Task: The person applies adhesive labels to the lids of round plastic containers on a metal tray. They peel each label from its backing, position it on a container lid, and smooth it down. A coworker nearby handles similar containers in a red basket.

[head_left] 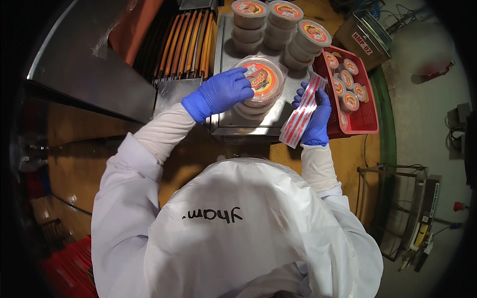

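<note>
My left hand [218, 94], in a blue glove, rests with bent fingers on the left side of a round clear plastic tub [270, 79]. Its lid carries an orange, yellow and red label. The tub sits upright on a stack at the near part of a metal table; my left thumb is hidden. Right of it, my right hand [319, 119], also blue-gloved, is closed around a strip of red-and-white striped stickers [299, 119], held aslant beside the tub. Taller stacks of lidded tubs [280, 30] stand behind on the metal table [228, 119].
A red plastic crate [370, 119] holding several smaller labelled tubs adjoins the table on the right. Orange-edged dark slats [184, 44] stand in a rack at the left, beside a steel cabinet [89, 64]. A metal box [365, 35] is behind the crate.
</note>
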`<state>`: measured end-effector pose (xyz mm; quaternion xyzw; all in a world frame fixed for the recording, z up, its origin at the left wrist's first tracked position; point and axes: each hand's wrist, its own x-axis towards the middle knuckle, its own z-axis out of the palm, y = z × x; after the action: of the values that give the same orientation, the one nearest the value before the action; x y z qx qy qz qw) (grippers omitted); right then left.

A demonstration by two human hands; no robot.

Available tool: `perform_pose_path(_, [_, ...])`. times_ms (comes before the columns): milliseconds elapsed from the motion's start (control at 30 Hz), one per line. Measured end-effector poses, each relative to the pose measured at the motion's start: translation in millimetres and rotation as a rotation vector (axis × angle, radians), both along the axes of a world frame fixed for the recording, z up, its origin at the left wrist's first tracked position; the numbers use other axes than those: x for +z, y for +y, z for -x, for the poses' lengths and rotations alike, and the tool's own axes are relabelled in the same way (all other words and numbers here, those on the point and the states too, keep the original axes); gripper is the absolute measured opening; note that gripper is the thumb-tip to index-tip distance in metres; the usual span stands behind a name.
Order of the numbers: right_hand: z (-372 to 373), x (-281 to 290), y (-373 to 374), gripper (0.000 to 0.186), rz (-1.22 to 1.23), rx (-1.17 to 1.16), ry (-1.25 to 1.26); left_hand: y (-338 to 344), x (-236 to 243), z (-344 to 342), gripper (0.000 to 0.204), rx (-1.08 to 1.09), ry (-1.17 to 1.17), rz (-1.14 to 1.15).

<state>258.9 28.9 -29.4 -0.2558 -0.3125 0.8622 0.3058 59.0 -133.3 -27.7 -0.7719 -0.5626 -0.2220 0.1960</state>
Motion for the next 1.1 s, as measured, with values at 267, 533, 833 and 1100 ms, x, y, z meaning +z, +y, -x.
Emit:
perform_pose_path(267, [8.2,-8.6,-2.1,0.018,-0.169,0.029,-0.168,-24.9,3.4,49.3,0.025,0.473,-0.677,-0.081])
perform_pose_path(533, [25.3,-14.3,-4.0,0.017,-0.113,0.095,-0.096,-32.4,-40.5,115.8,0.040,0.808,-0.012,-0.077])
perform_pose_path(833, [35.3,-14.5,-4.4,0.027,-0.312,0.196,-0.182,47.1,-8.2,-43.3,0.024,0.055,-1.948,0.106])
perform_pose_path(1100, [-10.0,-25.3,10.4,0.030,-0.630,0.210,-0.534,-33.4,-37.0,-40.3,0.053,-0.031,-2.173,0.370])
